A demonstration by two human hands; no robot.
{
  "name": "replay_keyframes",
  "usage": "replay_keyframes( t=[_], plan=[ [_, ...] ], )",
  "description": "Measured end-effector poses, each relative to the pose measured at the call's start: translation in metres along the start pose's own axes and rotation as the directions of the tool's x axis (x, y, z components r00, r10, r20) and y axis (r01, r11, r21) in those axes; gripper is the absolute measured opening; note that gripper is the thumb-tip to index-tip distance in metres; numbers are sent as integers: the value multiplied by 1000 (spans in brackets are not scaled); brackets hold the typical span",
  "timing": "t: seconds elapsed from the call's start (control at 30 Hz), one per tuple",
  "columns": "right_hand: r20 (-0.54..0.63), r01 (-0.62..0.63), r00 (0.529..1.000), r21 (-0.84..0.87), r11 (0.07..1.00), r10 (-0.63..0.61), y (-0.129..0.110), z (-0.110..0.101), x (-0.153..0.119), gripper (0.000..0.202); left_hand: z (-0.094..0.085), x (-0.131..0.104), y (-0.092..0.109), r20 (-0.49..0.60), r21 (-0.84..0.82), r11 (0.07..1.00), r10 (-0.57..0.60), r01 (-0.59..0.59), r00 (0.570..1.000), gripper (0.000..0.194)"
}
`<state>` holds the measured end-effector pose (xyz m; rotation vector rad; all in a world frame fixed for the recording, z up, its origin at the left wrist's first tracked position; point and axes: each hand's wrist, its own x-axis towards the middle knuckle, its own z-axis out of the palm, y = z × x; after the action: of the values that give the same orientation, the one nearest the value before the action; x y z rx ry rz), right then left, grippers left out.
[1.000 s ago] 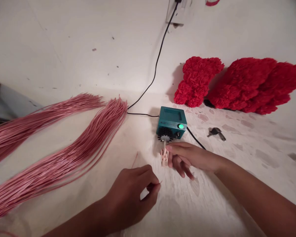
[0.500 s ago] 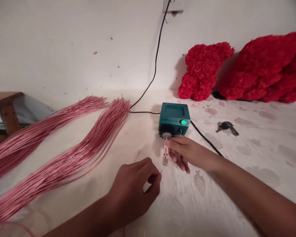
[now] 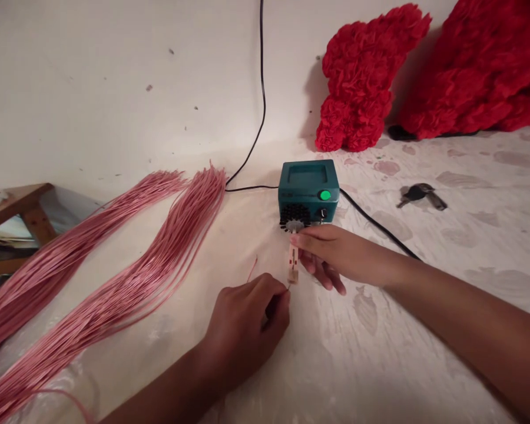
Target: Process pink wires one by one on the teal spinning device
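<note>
A small teal machine (image 3: 308, 176) with a lit green button stands on the table. From the black toothed wheel (image 3: 295, 217) on its front, a pale clip-like piece (image 3: 294, 256) with red marks points toward me. The thumb and forefinger of my right hand (image 3: 324, 253) pinch this piece near the wheel, the other fingers loosely curled. My left hand (image 3: 249, 330) pinches a thin pink strand (image 3: 253, 268), part of which sticks up behind the knuckles. The strand's tip shows at the fingertips, close to the near end of the clip-like piece.
Two long bundles of pink strands (image 3: 159, 253) lie at the left, beside a wooden stand (image 3: 39, 221). Red ruffled flower masses (image 3: 357, 82) stand at the back right. Keys (image 3: 421, 195) lie right of the machine. A black cable (image 3: 264, 88) runs up the wall.
The view has shifted, so the machine and flowers sit higher. My left hand has brought the strand's tip up close to the clip-like piece. My right hand keeps its pinch.
</note>
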<state>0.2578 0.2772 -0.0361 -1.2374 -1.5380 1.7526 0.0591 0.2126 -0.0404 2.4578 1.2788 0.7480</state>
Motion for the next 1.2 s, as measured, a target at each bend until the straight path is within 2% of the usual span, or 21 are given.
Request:
replay_keyframes(
  t=[0.1,0.3,0.9,1.2],
  plan=[
    [2,-4,1000,9,1000,4,-2,0,-1,41,0,1,0,1,-1,1000,16,-16,1000,15],
    [-16,-16,1000,-4,1000,16,-2,0,0,43,0,4,1,6,-27,997,-76,77,997,14],
    [-35,-19,999,-97,995,16,6,0,0,48,5,7,6,-38,-70,979,-193,190,980,13],
    [-21,-33,999,-34,999,32,2,2,1,52,6,6,6,-62,-113,971,-219,211,974,13]
  ],
)
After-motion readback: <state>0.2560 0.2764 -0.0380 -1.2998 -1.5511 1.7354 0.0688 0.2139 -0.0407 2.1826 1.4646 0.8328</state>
